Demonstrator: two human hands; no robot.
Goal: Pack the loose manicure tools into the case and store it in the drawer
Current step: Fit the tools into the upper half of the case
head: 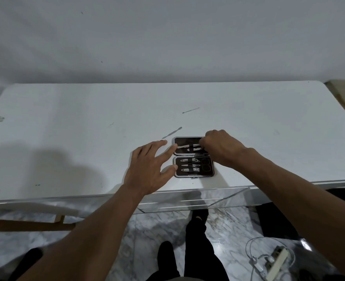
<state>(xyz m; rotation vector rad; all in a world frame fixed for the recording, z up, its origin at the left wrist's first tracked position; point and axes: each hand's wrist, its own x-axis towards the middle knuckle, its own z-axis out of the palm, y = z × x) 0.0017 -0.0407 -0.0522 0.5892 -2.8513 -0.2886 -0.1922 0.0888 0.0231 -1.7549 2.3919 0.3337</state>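
A dark manicure case (pixel 187 140) lies open flat on the white table (pixel 66 128) near its front edge. The near half holds two clippers, a pointed tool and scissors (pixel 206 165) under straps. My right hand (pixel 221 148) pinches a metal tool (pixel 187 146) lying across the far half of the case. My left hand (pixel 149 169) is spread, with a fingertip on the far half's left edge and the thumb against the near half. Two loose tools lie on the table beyond the case: a flat pusher (pixel 172 132) and a thin pick (pixel 191 110).
A clear acrylic drawer (pixel 194 199) sits under the table's front edge, below the case. On the marble floor at lower right lie a power strip (pixel 277 262) and a cable. My legs stand below the table edge.
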